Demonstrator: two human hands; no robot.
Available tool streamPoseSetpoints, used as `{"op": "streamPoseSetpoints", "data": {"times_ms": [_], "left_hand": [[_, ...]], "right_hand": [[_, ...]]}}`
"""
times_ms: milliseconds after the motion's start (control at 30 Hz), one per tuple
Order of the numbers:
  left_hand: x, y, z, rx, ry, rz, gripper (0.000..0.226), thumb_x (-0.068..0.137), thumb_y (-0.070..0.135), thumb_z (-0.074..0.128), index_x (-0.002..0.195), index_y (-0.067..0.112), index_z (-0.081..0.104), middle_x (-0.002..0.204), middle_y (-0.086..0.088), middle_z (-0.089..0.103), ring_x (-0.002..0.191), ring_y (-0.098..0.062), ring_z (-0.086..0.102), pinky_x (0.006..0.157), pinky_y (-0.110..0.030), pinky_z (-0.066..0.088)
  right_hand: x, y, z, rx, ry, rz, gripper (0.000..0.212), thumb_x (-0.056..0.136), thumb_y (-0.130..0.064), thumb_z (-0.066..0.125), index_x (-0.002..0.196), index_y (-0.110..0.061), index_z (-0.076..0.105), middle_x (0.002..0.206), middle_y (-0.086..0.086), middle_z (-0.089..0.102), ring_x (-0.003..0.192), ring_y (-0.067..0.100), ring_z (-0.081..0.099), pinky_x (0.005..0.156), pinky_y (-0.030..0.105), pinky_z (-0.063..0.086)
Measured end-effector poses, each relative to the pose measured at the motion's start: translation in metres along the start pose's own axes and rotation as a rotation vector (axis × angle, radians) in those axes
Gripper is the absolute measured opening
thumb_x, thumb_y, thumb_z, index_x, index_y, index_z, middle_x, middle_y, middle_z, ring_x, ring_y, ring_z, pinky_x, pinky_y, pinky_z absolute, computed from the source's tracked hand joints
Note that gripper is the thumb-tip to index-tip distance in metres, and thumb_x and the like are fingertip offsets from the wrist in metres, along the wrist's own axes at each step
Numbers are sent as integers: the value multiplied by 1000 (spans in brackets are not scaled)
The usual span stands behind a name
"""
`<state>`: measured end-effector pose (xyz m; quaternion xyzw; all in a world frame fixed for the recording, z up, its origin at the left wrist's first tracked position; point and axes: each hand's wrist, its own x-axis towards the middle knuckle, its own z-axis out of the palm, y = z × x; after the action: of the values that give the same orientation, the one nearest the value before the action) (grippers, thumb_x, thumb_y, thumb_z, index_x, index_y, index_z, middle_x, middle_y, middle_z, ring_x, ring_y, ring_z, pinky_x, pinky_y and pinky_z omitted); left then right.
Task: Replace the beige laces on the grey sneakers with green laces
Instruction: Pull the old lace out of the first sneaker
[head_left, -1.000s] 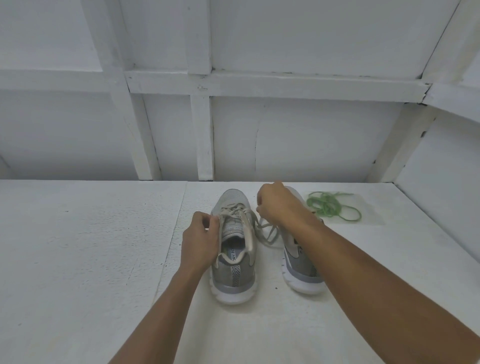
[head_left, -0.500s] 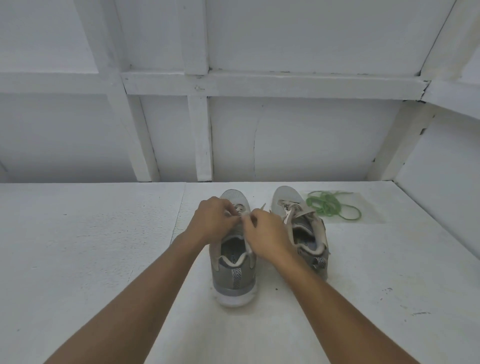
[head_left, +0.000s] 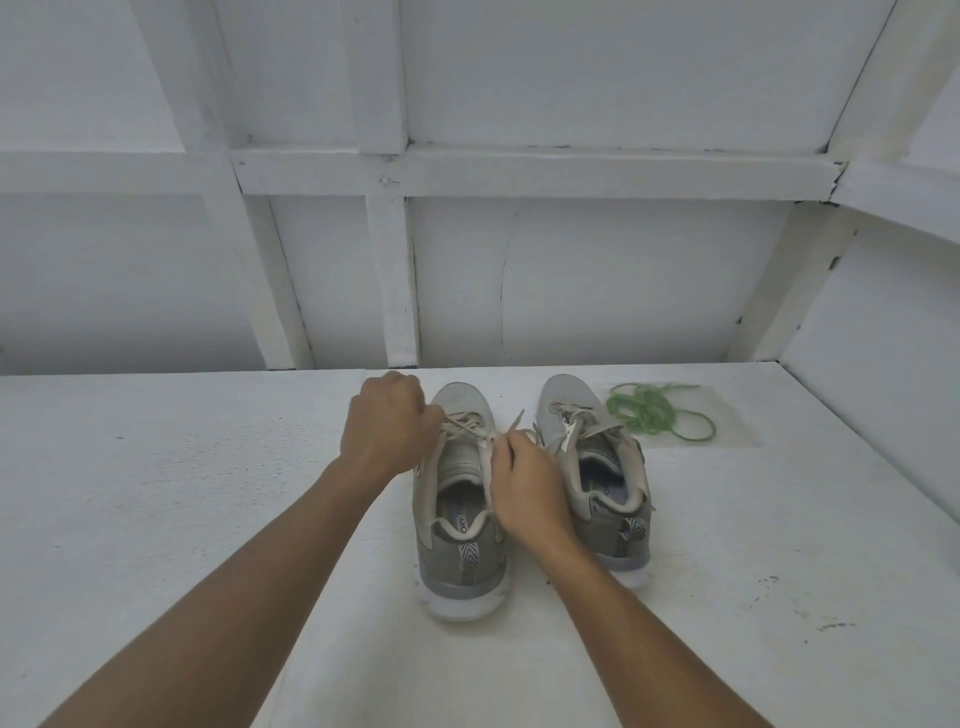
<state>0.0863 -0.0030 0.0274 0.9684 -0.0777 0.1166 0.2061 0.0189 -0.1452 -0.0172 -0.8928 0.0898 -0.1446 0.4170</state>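
Between left hand (head_left: 389, 423) and right hand (head_left: 527, 480) runs the beige lace (head_left: 470, 427) of the near sneaker (head_left: 457, 525); the left curls round it, the right pinches it. Right of the grip stands the other sneaker (head_left: 597, 467), then green laces (head_left: 649, 415) on the table (head_left: 208, 493).

Left hand (head_left: 390, 423) farther from right hand (head_left: 525, 480).
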Motion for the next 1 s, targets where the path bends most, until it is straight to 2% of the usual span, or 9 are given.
{"op": "streamPoseSetpoints", "data": {"times_ms": [100,200,333,500,667,767,833,900,1000], "left_hand": [[1,-2,-3,18,-7,-75,24,89,29,57,100,9,65,108,-5,64,102,-29,56,87,-40,45],[-3,4,-3,-137,-101,9,38,90,30,58,128,23,55,133,0,57,120,-24,52,101,-41,41],[-8,22,6,-23,-250,200,28,93,36,56,120,30,62,118,8,66,113,-18,56,100,-41,38],[-6,24,10,105,-158,251,18,96,30,52,104,34,68,101,7,69,107,-16,54,93,-39,26],[19,4,-22,39,96,35,16,94,28,57,101,28,70,101,6,72,104,-21,61,94,-36,34],[26,-8,-31,54,133,-71,17,94,26,57,106,26,68,103,3,71,106,-23,59,87,-35,31],[20,-5,-27,73,88,12,31,92,28,60,123,24,62,120,-3,66,114,-28,56,94,-38,39],[7,6,-16,40,-23,146,42,91,33,61,131,24,57,132,-5,58,123,-28,50,102,-40,39],[-9,21,5,40,-175,283,30,90,34,59,117,25,68,117,-2,67,110,-22,58,96,-36,44]], "right_hand": [[0,0,0,-12,-2,6,27,103,-28,36,80,-17,47,90,11,62,75,20,44,64,28,24],[0,0,0,-22,-1,12,29,103,-28,35,83,-14,51,91,12,62,76,21,45,65,29,25],[0,1,1,-22,2,18,32,103,-27,35,85,-10,55,93,14,63,80,24,50,65,28,25],[-1,1,2,-6,14,13,33,103,-27,36,88,-7,58,92,14,63,84,28,54,66,29,27],[-2,0,1,-24,27,-6,33,103,-27,35,89,-7,57,91,13,62,75,18,43,63,25,22],[-1,1,1,-16,22,0,34,103,-27,34,89,-6,58,92,13,62,76,18,43,64,26,22],[-1,0,1,-17,11,9,32,103,-27,34,86,-10,55,92,12,62,76,19,44,63,26,22],[-2,0,0,-16,11,14,30,103,-27,34,85,-12,52,93,13,62,76,19,44,62,26,22],[-2,0,0,-10,23,6,32,103,-25,35,88,-7,56,95,15,62,79,23,47,63,25,22]]}}
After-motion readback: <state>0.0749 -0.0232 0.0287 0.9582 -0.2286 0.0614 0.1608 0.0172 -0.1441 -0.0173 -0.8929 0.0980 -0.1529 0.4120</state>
